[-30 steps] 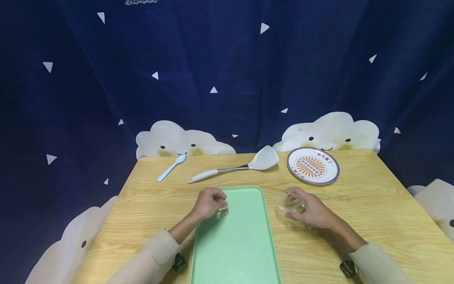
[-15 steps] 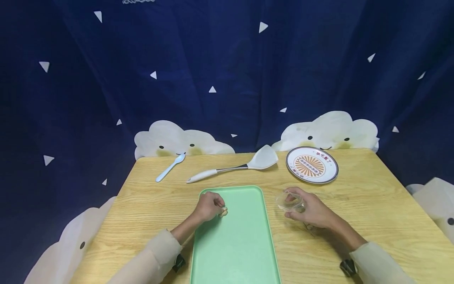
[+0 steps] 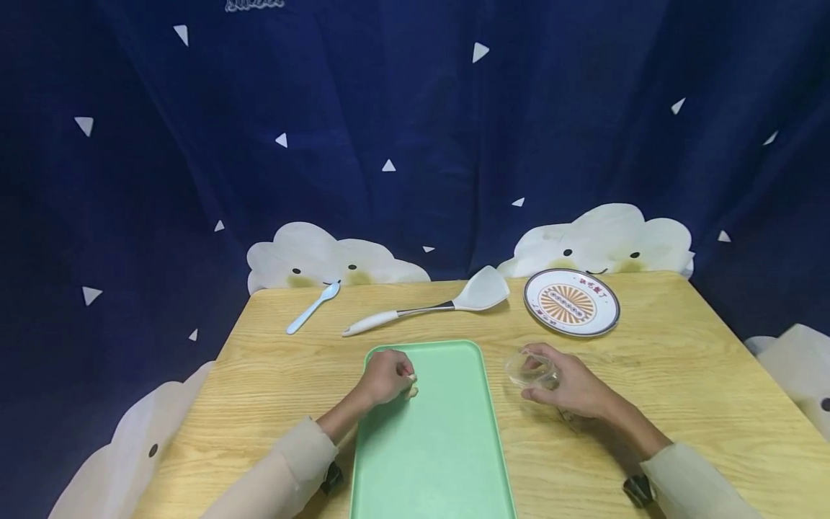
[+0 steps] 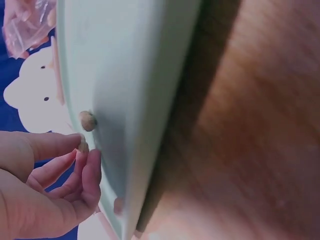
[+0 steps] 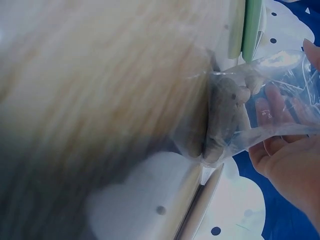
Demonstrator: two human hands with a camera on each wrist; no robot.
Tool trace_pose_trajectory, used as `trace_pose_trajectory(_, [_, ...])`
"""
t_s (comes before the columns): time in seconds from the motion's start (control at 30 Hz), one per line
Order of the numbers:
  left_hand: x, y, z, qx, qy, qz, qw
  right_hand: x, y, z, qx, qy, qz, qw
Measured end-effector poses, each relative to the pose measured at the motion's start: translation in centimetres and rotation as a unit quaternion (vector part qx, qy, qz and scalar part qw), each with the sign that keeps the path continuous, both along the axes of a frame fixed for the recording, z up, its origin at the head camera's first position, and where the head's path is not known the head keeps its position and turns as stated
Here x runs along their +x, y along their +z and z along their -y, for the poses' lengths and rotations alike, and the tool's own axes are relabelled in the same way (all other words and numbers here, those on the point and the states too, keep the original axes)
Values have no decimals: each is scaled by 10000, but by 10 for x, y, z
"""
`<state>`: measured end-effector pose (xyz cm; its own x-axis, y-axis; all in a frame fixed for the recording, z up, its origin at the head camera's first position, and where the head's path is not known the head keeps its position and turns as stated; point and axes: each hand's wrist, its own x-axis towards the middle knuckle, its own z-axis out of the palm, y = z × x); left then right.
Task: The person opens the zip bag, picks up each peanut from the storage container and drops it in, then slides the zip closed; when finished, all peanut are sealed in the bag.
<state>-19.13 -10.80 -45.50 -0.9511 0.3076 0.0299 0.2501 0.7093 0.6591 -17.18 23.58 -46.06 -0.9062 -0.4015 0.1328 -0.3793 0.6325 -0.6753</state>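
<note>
Over the far left part of a green tray [image 3: 434, 440], my left hand [image 3: 382, 376] pinches a small pale-tan piece [image 4: 83, 145] that looks like a peanut, between thumb and fingertips. The fingers hide part of it. A round tan peanut [image 4: 87, 121] lies on the tray close to those fingertips, and another brownish one [image 4: 118, 205] shows near the tray's edge. To the right of the tray, my right hand [image 3: 564, 382] holds a clear plastic bag [image 3: 528, 369] by its open mouth, fingers curled round it. Several peanuts [image 5: 225, 112] sit in the bag's bottom, low over the table.
Behind the tray lies a white spatula [image 3: 481, 290] with a long handle. A light-blue spoon [image 3: 313, 308] is at the back left of the wooden table [image 3: 279, 382]. A white patterned plate [image 3: 599, 321] stands at the back right. A dark blue curtain [image 3: 428, 130] hangs behind.
The left hand's fingers have shifted slightly on the tray, and the tan object at their tips now shows as two separate pale pieces. The right hand and bag stay in place.
</note>
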Motion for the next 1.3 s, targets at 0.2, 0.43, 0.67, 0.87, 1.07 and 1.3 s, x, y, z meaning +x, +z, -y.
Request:
trace_pose_trajectory(0.2, [-4, 12, -3, 327, 45, -88, 9994, 0, 0, 0, 4, 22, -3, 10000])
trace_pose_trajectory(0.43, [-6, 23, -21, 693, -135, -203, 9973, 0, -1, 1, 94, -32, -55, 9999])
trace_pose_trajectory(0.67, [-4, 36, -52, 1390, -405, 131, 9894, 1, 0, 2, 112, -45, -57, 9999])
trace_pose_trajectory(0.87, [-1, 48, -83, 1609, -549, 388, 9847, 1, 1, 3, 97, -85, -100, 9999])
trace_pose_trajectory(1.07, [3, 51, -108, 1918, -697, 484, 9778, 2, 3, 3, 118, -106, -45, 9999])
trace_pose_trajectory(1.3, [5, 47, -127, 1887, -837, 415, 9776, 2, 4, 2, 104, -92, 15, 9999])
